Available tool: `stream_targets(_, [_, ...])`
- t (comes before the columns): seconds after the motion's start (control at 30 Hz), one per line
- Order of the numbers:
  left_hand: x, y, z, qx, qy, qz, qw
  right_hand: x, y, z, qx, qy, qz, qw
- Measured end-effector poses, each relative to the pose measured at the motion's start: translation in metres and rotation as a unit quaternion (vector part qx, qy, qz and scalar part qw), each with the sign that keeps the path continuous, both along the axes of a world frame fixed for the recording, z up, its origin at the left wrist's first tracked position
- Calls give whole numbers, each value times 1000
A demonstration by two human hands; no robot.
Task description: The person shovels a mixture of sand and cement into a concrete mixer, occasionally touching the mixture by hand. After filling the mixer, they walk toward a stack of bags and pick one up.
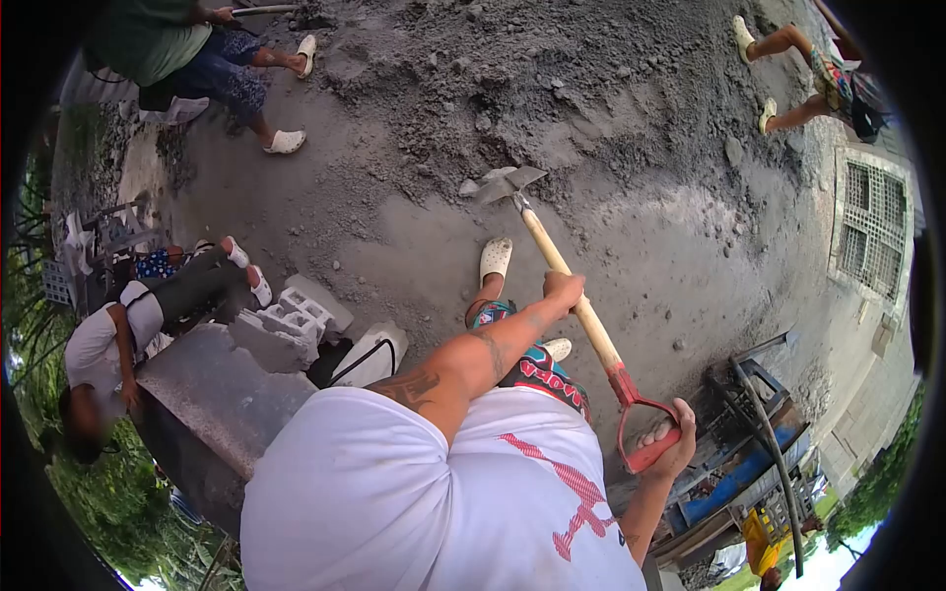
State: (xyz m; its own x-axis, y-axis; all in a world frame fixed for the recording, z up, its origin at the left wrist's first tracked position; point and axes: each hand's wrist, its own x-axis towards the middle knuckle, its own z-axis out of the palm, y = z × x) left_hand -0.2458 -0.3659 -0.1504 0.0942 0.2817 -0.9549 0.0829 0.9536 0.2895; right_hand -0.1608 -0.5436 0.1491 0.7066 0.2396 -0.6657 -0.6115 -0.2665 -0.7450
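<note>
A shovel (581,300) with a pale wooden shaft and a red D-shaped handle slants across the middle of the view. My left hand (564,291) is wrapped round the shaft, roughly halfway along. At the lower right, my right hand (670,443) grips the red handle. The metal blade (510,184) lies at the edge of the loose grey gravel and sand (591,89), with a pale lump beside it. My foot in a cream clog (496,258) stands left of the shaft.
People stand at the upper left (197,59) and upper right (808,79). Another person (118,335) leans near a large slab (227,389) at the left. Concrete blocks (296,315) lie beside it. A metal frame (749,433) stands at the lower right.
</note>
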Motion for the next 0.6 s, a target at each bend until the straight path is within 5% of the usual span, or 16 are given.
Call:
stream_targets(0.13, [-18,2,-14,-1,2,35,999,20,1,-23,11,12,44,999])
stream_targets(0.27, [-48,27,-69,2,46,35,998,16,36,-102,-11,66,108,992])
stream_targets(0.4, [-58,22,-126,-15,58,8,998,0,70,-122,-8,151,151,977])
stream_targets(0.57, [16,-50,-132,-24,31,8,999,78,-24,-165,15,132,192,972])
stream_targets(0.6, [41,-72,-126,-9,21,43,999,103,-57,-184,13,41,242,969])
